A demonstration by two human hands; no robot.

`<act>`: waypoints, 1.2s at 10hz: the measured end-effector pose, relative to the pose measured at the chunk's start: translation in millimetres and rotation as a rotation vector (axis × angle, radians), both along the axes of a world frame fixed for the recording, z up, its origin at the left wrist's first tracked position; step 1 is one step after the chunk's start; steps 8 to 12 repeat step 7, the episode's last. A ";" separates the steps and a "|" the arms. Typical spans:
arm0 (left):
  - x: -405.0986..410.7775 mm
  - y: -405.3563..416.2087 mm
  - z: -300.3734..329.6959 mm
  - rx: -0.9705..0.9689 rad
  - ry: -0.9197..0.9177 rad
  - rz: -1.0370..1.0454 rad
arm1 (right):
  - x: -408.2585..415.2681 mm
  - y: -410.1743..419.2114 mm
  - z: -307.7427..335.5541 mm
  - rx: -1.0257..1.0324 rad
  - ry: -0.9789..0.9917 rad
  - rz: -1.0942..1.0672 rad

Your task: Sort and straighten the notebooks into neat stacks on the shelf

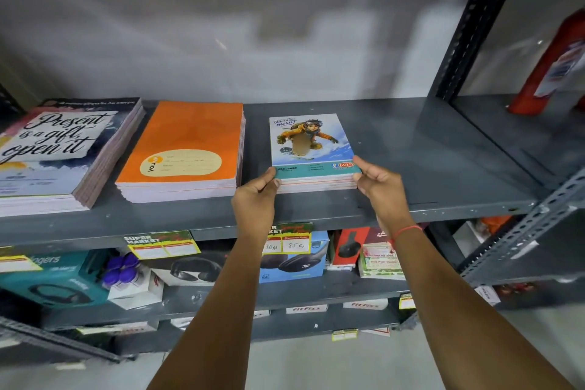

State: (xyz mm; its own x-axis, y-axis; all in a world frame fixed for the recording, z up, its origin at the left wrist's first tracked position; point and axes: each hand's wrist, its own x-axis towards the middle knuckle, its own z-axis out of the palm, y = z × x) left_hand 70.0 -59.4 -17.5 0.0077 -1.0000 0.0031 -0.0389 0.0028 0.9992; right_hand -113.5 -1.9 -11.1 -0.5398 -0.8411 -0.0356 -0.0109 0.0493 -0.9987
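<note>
Grey steel shelf (411, 149) carried three notebook piles, and at mid-frame your left hand (254, 199) and right hand (381, 188) pinched the near corners of the snowboarder stack (311, 149), right of the orange stack (186, 149).

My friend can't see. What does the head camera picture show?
Both hands, left hand and right hand, grip the near corners of a snowboarder notebook stack on a grey shelf. An orange stack and a quote-cover stack lie left.
</note>
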 end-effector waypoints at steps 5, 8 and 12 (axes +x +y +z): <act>1.3 4.4 11.9 0.050 -0.035 -0.036 | 2.8 4.3 14.2 0.072 -0.046 0.002; 24.7 31.9 45.5 -0.118 -0.585 -0.287 | 35.0 42.2 52.8 0.108 0.340 -0.169; 24.7 31.9 45.5 -0.118 -0.585 -0.287 | 35.0 42.2 52.8 0.108 0.340 -0.169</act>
